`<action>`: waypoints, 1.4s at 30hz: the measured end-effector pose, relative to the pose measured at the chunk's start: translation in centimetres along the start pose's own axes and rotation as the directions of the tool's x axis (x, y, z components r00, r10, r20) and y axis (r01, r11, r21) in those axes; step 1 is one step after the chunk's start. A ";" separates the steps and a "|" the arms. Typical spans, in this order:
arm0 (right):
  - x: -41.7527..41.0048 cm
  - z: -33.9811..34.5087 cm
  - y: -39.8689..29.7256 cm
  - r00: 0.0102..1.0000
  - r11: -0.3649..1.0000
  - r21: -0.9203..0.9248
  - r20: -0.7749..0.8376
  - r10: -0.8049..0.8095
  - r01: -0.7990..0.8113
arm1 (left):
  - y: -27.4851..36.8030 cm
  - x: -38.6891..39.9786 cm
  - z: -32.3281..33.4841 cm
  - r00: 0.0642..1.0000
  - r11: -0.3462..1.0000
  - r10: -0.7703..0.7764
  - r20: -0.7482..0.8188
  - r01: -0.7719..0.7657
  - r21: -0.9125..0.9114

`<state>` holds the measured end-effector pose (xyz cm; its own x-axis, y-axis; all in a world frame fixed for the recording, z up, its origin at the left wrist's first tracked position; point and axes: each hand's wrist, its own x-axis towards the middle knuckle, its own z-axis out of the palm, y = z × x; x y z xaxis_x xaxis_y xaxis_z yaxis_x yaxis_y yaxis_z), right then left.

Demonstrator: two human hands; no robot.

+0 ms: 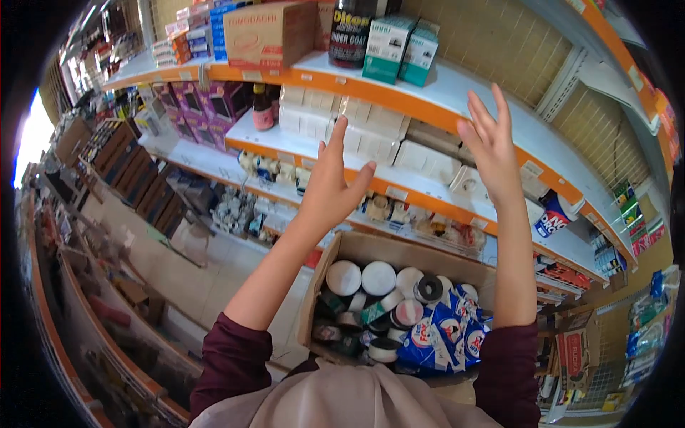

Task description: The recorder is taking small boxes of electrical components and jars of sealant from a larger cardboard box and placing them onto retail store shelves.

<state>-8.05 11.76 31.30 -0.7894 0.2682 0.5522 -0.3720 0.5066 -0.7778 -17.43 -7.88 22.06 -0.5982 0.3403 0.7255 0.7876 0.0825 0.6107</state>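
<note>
Both of my hands are raised with nothing in them. My left hand [338, 179] has its fingers apart in front of the shelf holding white boxes [369, 128]. Higher up on the right, my right hand [489, 144] spreads its fingers before the orange shelf edge, nearest to the upper white shelf [455, 88]. On that shelf stand green-and-white boxes [389, 45] and a black can of undercoat [350, 37]. Below my arms is an open cardboard box [415, 249] with several tape rolls [429, 289], round white-lidded tubs [343, 278] and blue-and-white glue packets [447, 334].
A brown carton [267, 35] sits at the upper shelf's left. Under it are purple boxes [214, 109] and a bottle with a pink label [262, 109]. A blue tub [554, 214] stands at right. Another shelf rack [107, 331] lines the tiled aisle [230, 267] on the left.
</note>
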 end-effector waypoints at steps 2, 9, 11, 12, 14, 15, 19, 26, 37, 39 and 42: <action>-4.6 0.0 1.4 0.994 0.995 0.100 0.111 -0.018 0.007 | 0.4 -3.6 -0.2 0.999 0.999 -0.037 0.036 0.037 -0.008; -19.5 2.3 11.3 0.785 0.955 -0.276 0.565 0.255 -0.112 | 0.8 -16.4 2.7 0.865 0.910 -0.379 0.329 0.413 -0.036; -23.9 4.0 15.2 0.669 0.954 -0.252 0.682 0.296 -0.165 | 1.0 -19.8 3.6 0.806 0.868 -0.445 0.390 0.495 -0.034; -26.0 4.8 17.1 0.636 0.941 -0.326 0.709 0.305 -0.089 | 1.2 -21.2 4.1 0.707 0.800 -0.524 0.475 0.600 -0.011; -29.0 6.8 18.5 0.595 0.927 -0.374 0.745 0.301 -0.001 | 0.8 -24.4 4.5 0.591 0.716 -0.602 0.536 0.697 0.036; -30.1 8.2 18.8 0.590 0.885 -0.448 0.751 0.295 0.129 | -0.6 -26.7 4.7 0.649 0.756 -0.597 0.473 0.651 0.061; -33.0 10.9 20.1 0.624 0.729 -0.614 0.706 0.334 0.304 | -1.2 -29.4 5.3 0.602 0.719 -0.674 0.427 0.666 0.196; -31.5 9.9 19.0 0.693 0.785 -0.616 0.595 0.407 0.068 | 0.9 -30.8 5.4 0.457 0.626 -0.760 0.462 0.706 0.332; -29.0 2.3 14.1 0.516 0.481 0.216 0.524 0.677 -0.850 | 4.0 -31.5 7.2 0.556 0.537 -0.748 0.361 0.828 -0.162; -28.9 1.1 13.3 0.500 0.446 0.239 0.535 0.681 -0.863 | 5.8 -30.4 7.3 0.530 0.385 -0.733 0.425 0.840 -0.383; -28.8 -0.3 12.6 0.467 0.381 0.273 0.578 0.669 -0.883 | 8.2 -29.0 7.1 0.579 0.410 -0.703 0.413 0.804 -0.430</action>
<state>10.18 10.72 5.66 -0.8999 -0.0088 -0.4360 0.4222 -0.2680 -0.8660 7.46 -10.43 3.79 -0.8391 0.5257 -0.1398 -0.2214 -0.0954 0.9705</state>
